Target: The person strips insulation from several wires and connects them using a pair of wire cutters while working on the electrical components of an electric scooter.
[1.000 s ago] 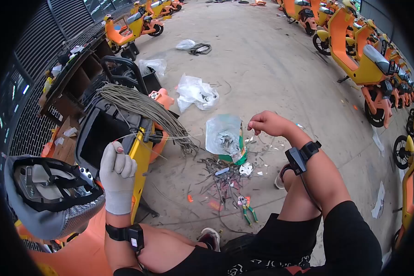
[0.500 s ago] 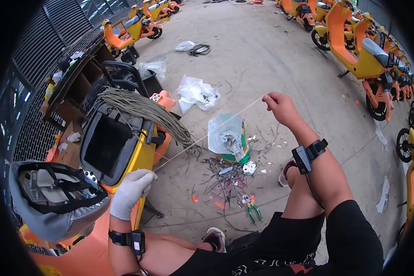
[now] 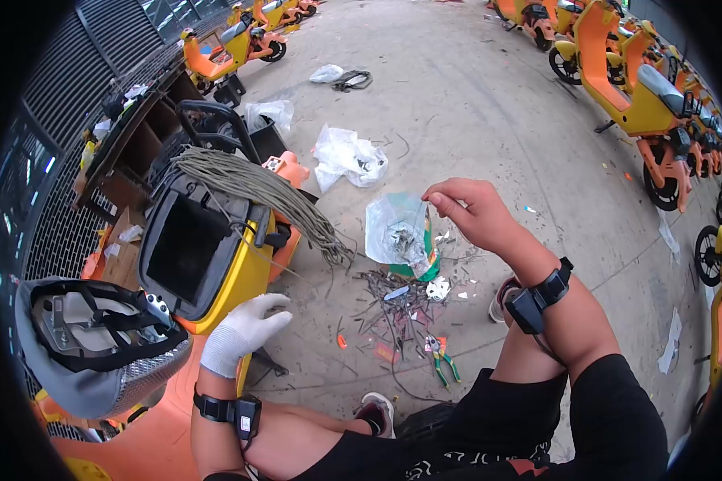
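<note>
My left hand [image 3: 247, 329], in a white knit glove, hovers beside the yellow scooter body with its thumb and fingers apart and nothing between them. My right hand [image 3: 469, 210] is bare and pinched together over the upper right edge of a clear plastic bag [image 3: 383, 220]. What it holds, if anything, is too fine to make out. The bag lines a green bin [image 3: 427, 264] and has greyish scraps inside. A thick bundle of grey-green cables [image 3: 253, 188] lies across the scooter's open storage box [image 3: 192, 244], left of the bin.
Pliers [image 3: 441, 361] with green and yellow handles lie on the floor near dark cut cable pieces [image 3: 377, 309]. A grey seat [image 3: 96, 345] sits at my left. White plastic sheeting [image 3: 349, 156] lies beyond the bin. Orange and yellow scooters [image 3: 638, 104] line the right side.
The thin pale strand stretched between my hands no longer shows. My left hand has opened, and my right hand has come down and left toward the bag.
</note>
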{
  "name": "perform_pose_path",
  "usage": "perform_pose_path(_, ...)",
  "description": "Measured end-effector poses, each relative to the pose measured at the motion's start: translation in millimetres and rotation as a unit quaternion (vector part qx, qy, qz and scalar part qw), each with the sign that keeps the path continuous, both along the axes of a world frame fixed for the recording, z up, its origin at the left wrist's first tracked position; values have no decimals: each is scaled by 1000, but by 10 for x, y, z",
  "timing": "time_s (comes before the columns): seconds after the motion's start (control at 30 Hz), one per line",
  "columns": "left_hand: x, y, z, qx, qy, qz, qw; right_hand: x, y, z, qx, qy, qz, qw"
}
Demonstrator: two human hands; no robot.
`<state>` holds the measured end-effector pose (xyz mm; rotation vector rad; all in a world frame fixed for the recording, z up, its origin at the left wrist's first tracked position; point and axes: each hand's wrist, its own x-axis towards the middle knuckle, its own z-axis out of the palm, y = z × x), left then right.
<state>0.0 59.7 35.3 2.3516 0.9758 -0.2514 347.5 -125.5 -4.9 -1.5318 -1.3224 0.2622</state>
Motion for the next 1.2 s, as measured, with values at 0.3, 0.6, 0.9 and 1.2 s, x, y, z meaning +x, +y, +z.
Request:
perform_pose_path(0.3,752,-467,-103,-214,-307,-100,922,-514,102,30,40,-178,165,969)
perform_pose_path(0.6,1189,-708,-175,-367,-264,-44,891,-506,76,66,18,-147,125,981)
perform_pose_path(0.9,1121,-593,-174,-513,-268,-4,815,-322,17,54,1,-134,108,985)
perform_pose_path(1.2,1009,-599,-73,-387,-211,13,897,-381,-5,73,-88,-49,217,971)
